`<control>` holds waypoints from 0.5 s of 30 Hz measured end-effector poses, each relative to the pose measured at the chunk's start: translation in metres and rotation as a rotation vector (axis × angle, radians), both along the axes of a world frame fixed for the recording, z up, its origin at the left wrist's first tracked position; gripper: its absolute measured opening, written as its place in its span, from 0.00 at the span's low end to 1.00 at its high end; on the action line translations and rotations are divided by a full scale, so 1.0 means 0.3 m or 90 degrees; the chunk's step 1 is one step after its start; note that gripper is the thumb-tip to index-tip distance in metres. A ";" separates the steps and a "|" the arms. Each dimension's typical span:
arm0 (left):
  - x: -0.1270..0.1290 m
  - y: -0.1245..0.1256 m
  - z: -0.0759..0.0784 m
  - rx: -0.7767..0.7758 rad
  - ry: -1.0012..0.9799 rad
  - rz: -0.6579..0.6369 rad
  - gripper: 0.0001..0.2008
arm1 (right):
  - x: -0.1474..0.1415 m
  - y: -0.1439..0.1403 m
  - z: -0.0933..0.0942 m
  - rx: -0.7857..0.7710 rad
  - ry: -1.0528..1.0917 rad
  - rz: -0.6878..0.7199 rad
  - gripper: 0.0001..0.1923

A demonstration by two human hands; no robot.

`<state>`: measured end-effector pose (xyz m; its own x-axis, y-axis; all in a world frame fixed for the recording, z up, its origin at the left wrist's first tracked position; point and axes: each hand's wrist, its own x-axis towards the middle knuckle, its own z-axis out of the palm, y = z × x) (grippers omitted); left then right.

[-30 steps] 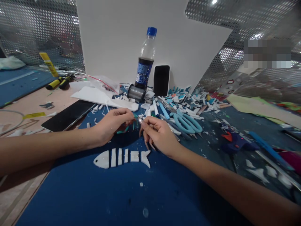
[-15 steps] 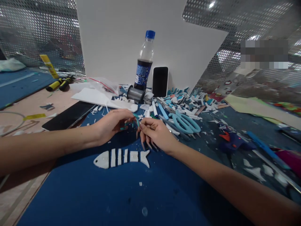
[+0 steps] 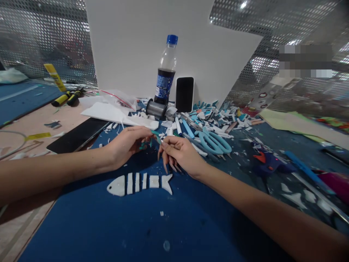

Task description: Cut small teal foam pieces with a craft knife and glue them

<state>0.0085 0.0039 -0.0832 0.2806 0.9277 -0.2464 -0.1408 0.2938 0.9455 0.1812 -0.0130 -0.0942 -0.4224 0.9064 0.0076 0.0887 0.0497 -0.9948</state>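
Basically: teal scrap [image 3: 155, 135] pinched between both hands.
Left hand [image 3: 128, 145] and right hand [image 3: 181, 154] fingertips clamp it (white fish cutout [image 3: 140, 183] lies just below).

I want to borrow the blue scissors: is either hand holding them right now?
No, the blue scissors lie on the mat to the right, apart from the right hand and left hand.

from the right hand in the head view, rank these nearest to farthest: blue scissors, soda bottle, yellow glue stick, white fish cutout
Measured from the right hand:
1. White fish cutout, just below and left of it on the blue mat.
2. Blue scissors, close on its right among the scraps; nearly as near as the fish, hard to separate.
3. Soda bottle, behind it against the white board.
4. Yellow glue stick, far back left.
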 end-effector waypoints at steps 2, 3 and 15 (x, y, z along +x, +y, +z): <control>-0.002 0.004 -0.002 0.002 -0.005 -0.002 0.10 | 0.001 0.000 -0.004 0.002 0.002 -0.002 0.13; -0.003 0.005 -0.003 0.003 -0.008 -0.003 0.10 | 0.001 0.000 -0.005 0.002 0.004 -0.004 0.13; 0.005 0.010 0.035 -0.067 0.055 0.003 0.06 | -0.002 -0.006 0.005 -0.018 0.003 -0.004 0.13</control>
<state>0.0101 0.0069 -0.0728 0.2495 0.8966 -0.3659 -0.0611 0.3916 0.9181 0.1807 -0.0148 -0.0928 -0.4167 0.9089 -0.0157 0.0840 0.0213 -0.9962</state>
